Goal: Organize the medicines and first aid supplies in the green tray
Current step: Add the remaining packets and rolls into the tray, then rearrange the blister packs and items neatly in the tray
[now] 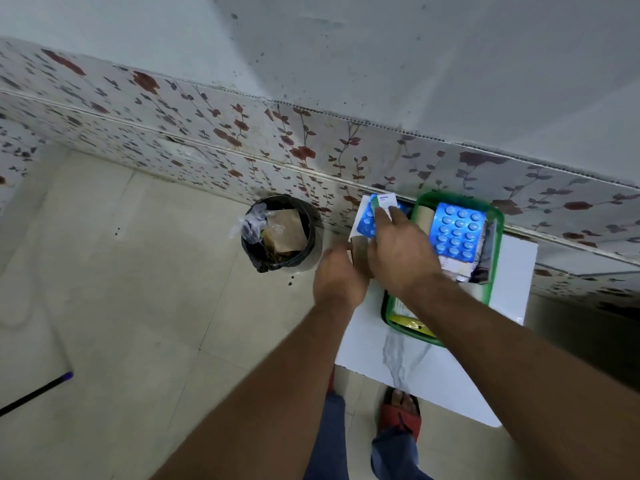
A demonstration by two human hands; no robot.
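My right hand (398, 251) pinches a white medicine box (387, 201), label unreadable; left hand (337, 275) grip unclear; green tray (496, 244) beside.

The small white cardboard medicine box (387, 201) bears blue print. It is too blurred to read. No other lettering shows.

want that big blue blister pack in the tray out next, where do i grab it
Pinch the blue blister pack by its near short edge, coming from above on your side. It lies flat atop the pile in the green tray, so that edge is exposed; a cardboard roll crowds its left.
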